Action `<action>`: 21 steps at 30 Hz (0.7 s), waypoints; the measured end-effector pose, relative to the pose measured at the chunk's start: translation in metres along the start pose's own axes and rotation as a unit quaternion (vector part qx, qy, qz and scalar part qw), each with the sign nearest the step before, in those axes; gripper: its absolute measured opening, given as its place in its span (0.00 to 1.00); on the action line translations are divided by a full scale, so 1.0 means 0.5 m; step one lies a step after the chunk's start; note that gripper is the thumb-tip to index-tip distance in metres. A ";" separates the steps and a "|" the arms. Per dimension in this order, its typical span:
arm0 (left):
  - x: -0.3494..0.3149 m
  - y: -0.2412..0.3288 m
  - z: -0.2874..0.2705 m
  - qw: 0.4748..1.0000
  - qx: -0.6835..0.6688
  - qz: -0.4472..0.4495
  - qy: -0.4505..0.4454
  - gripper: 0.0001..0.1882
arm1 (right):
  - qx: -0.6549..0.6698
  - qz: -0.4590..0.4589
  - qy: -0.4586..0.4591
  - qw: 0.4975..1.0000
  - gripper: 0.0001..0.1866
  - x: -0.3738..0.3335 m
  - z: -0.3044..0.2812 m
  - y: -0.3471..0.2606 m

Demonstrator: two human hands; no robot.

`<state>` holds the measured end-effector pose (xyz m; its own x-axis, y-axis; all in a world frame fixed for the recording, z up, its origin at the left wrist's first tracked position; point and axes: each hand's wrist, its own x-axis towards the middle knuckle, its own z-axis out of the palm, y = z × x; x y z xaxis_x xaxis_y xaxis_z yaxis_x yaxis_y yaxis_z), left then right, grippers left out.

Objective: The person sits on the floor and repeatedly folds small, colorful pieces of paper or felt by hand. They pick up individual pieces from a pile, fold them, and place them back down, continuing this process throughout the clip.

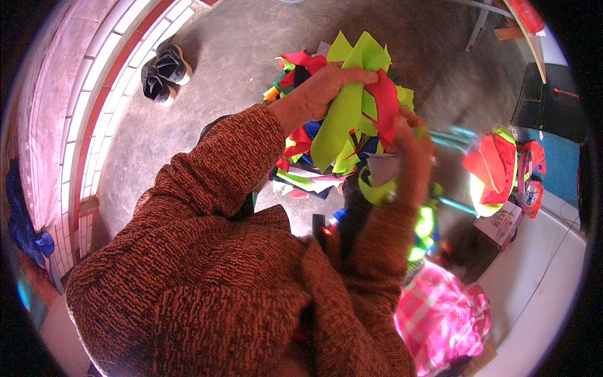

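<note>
My left hand (326, 91) is closed on a bunch of lime-green fabric pieces (342, 122), with the thumb pressed on top and the cloth hanging below. Against the green cloth lies a red fabric piece (385, 100), its upper end near my left thumb. At its right edge is my right hand (411, 154), slightly blurred, with thumb and fingers pinched on the red cloth. Beneath both hands spreads a heap of fabric scraps (304, 141) in red, green, blue, grey and black. Part of the heap is hidden by my hands and sleeves.
Dark shoes (164, 72) rest on the concrete floor (245, 47) at the far left, beside a tiled wall edge (91, 132). To the right, red and lime cloth (493, 169) sits by a cardboard box (500, 224) and red packets (532, 195). Pink checked cloth (443, 317) lies near right.
</note>
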<state>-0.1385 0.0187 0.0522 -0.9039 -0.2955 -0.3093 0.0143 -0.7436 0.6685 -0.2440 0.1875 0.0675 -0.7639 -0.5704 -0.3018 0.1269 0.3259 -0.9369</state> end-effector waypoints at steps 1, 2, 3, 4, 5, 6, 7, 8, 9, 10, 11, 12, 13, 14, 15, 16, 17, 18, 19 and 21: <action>0.002 -0.002 0.001 1.000 -0.005 -0.001 -0.003 0.20 | -0.016 -0.002 0.009 1.000 0.14 0.000 0.003 0.003; 0.002 -0.002 0.000 1.000 -0.001 -0.008 -0.003 0.20 | -0.036 -0.013 0.020 0.999 0.14 0.001 0.003 0.009; -0.001 0.000 0.001 1.000 0.002 -0.015 -0.004 0.20 | -0.055 -0.024 0.031 0.998 0.13 0.004 0.002 0.015; -0.002 0.001 0.002 1.000 0.006 -0.021 -0.004 0.20 | -0.075 -0.035 0.041 0.996 0.13 0.005 0.002 0.018; -0.003 0.001 0.004 1.000 0.006 -0.023 -0.005 0.20 | -0.044 -0.044 0.067 0.996 0.12 0.004 0.000 0.018; -0.005 0.003 0.004 1.000 0.006 -0.023 -0.004 0.20 | -0.013 -0.053 0.090 0.994 0.10 0.000 0.003 0.014; -0.006 0.004 0.003 1.000 0.006 -0.024 -0.003 0.21 | 0.019 -0.062 0.114 0.991 0.09 -0.002 0.004 0.011; -0.004 0.001 0.001 1.000 0.009 -0.018 -0.001 0.21 | 0.047 -0.082 0.114 0.989 0.08 -0.004 0.006 0.009; -0.001 -0.003 0.000 1.000 0.012 -0.011 0.000 0.21 | 0.075 -0.102 0.113 0.985 0.07 -0.007 0.007 0.008; 0.000 -0.006 -0.002 1.000 0.014 -0.005 0.002 0.21 | 0.102 -0.122 0.113 0.981 0.06 -0.008 0.007 0.008; 0.000 -0.007 -0.004 1.000 0.018 -0.005 0.002 0.21 | 0.092 -0.131 0.118 0.980 0.06 -0.008 0.008 0.009; 0.000 -0.006 -0.003 1.000 0.022 -0.005 0.000 0.21 | 0.082 -0.139 0.124 0.979 0.05 -0.007 0.006 0.013; -0.001 -0.004 -0.002 1.000 0.026 -0.005 -0.001 0.21 | 0.071 -0.148 0.130 0.978 0.05 -0.006 0.004 0.014; -0.002 -0.002 0.000 0.999 0.032 -0.007 0.001 0.21 | 0.065 -0.157 0.146 0.975 0.06 -0.007 0.005 0.013; -0.004 0.000 0.002 0.999 0.039 -0.009 0.003 0.21 | 0.060 -0.166 0.161 0.971 0.06 -0.008 0.008 0.012; -0.006 0.001 0.003 0.999 0.046 -0.010 0.006 0.21 | 0.054 -0.174 0.176 0.967 0.06 -0.008 0.009 0.011; -0.007 0.000 0.003 0.999 0.046 -0.007 0.006 0.21 | 0.053 -0.180 0.182 0.965 0.07 -0.008 0.008 0.012; -0.006 -0.002 0.004 0.999 0.046 -0.005 0.005 0.21 | 0.051 -0.186 0.188 0.963 0.07 -0.009 0.004 0.013; -0.005 -0.004 0.005 0.999 0.045 -0.003 0.005 0.21 | 0.049 -0.191 0.195 0.961 0.07 -0.009 0.002 0.014; -0.001 -0.007 0.002 0.999 0.052 0.001 -0.003 0.21 | 0.077 -0.201 0.204 0.955 0.08 -0.005 0.000 0.018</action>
<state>-0.1387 0.0221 0.0504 -0.9069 -0.2929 -0.3029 -0.0270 -0.6769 0.7356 -0.2408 0.1919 0.0597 -0.9494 -0.2746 0.1522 -0.1608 0.0088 -0.9869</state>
